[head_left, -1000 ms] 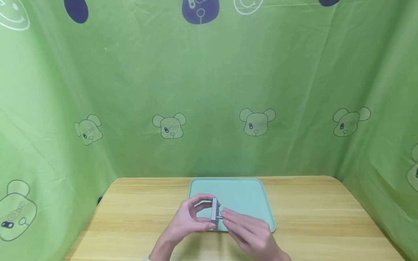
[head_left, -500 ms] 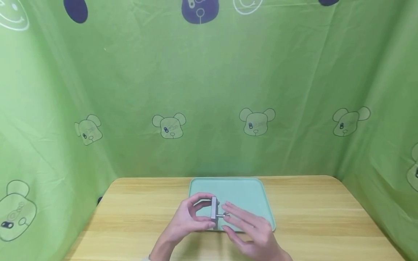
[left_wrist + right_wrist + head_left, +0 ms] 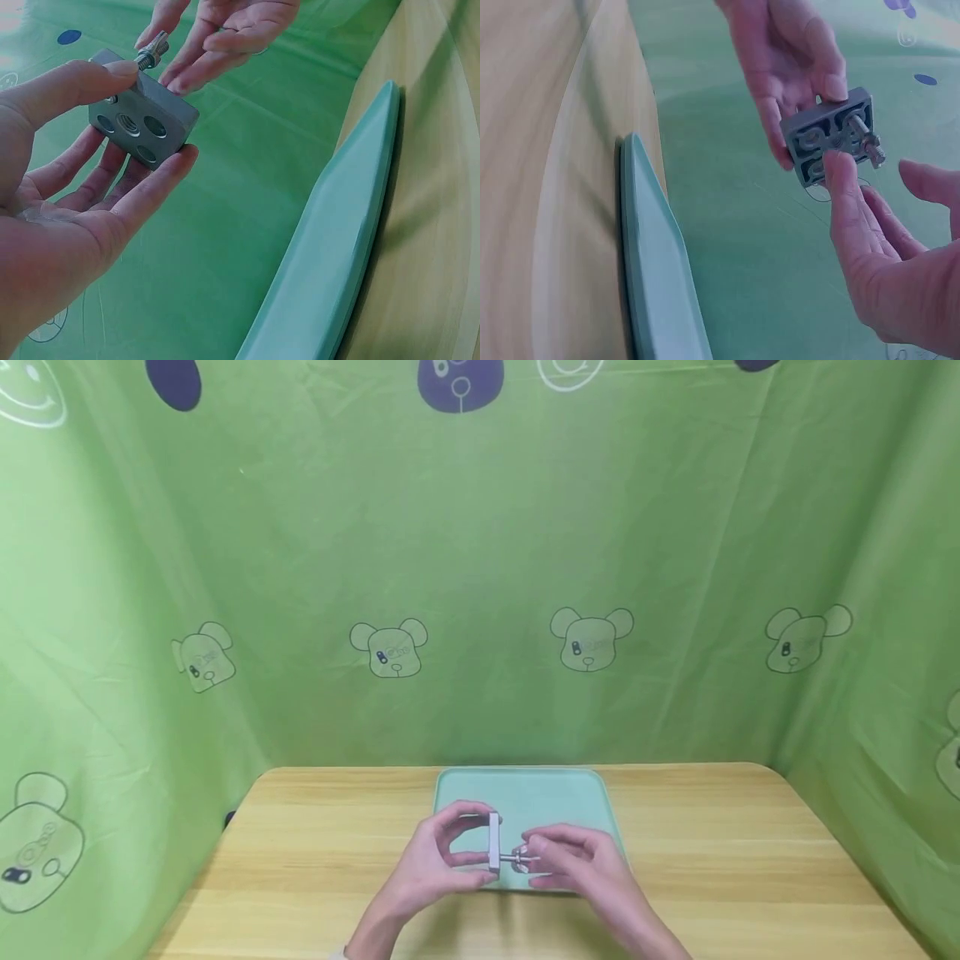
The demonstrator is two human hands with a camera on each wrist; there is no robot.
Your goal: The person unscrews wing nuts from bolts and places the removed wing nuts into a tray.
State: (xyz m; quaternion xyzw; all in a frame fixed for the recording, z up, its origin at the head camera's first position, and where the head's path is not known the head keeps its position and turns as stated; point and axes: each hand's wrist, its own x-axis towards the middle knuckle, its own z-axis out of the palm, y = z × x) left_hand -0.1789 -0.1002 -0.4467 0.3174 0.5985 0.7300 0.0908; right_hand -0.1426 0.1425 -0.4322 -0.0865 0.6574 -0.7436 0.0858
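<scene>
My left hand [image 3: 433, 862] grips a grey metal block [image 3: 176, 132] by its edges, thumb on one side and fingers on the other. Several round holes show in the block's face, the middle one threaded. From one corner of the far side a metal bolt [image 3: 864, 135] sticks out, with a wing-like nut or head at its outer end [image 3: 521, 858]. My right hand [image 3: 588, 860] is around that end, fingers spread. In the right wrist view its thumb stands apart from the bolt, and an index fingertip [image 3: 840, 161] overlaps the block's edge.
A pale green tray [image 3: 540, 797] lies on the wooden table [image 3: 322, 852], below and behind the hands. Green curtains [image 3: 480, 560] with bear-head prints enclose the table at the back and sides.
My right fingers, earlier straight and together over the bolt's end, have spread off it, and the hand has turned over beside it. My left hand holds the block almost still.
</scene>
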